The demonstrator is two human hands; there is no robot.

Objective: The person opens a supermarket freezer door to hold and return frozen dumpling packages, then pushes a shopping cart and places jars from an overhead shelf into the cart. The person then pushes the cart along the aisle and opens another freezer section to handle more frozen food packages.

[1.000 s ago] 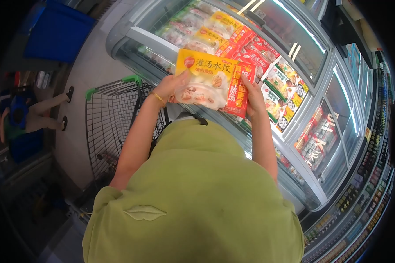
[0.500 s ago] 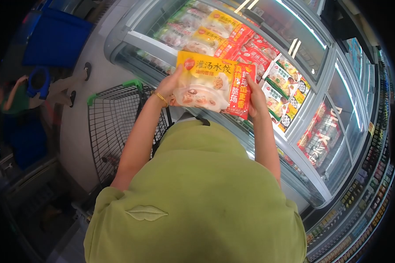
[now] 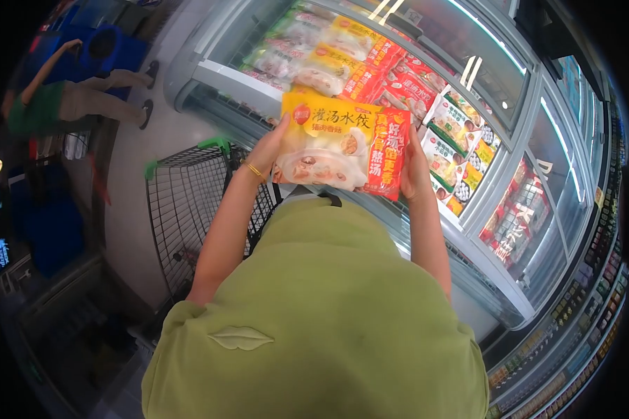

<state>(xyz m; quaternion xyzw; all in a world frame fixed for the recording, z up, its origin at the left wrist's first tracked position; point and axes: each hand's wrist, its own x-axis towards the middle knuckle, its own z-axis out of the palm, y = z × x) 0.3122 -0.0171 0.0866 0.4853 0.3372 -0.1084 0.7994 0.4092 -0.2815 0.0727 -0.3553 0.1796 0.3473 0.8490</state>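
A yellow and red dumpling bag is held upright in front of my body, its printed face toward me. My left hand grips the bag's left edge, with a gold bracelet on the wrist. At the red right edge, my right hand has hold of the bag. Behind it, an open-topped freezer holds similar yellow and red bags, red bags and white-green packs.
A black wire shopping cart with green corners stands to the left of my body. Farther left, a person in a green top is on the floor area near blue bins. Stocked shelves curve along the right.
The bag and both hands have shifted slightly down in view, still in the same hold. The person at the left has moved further into view, with an arm raised.
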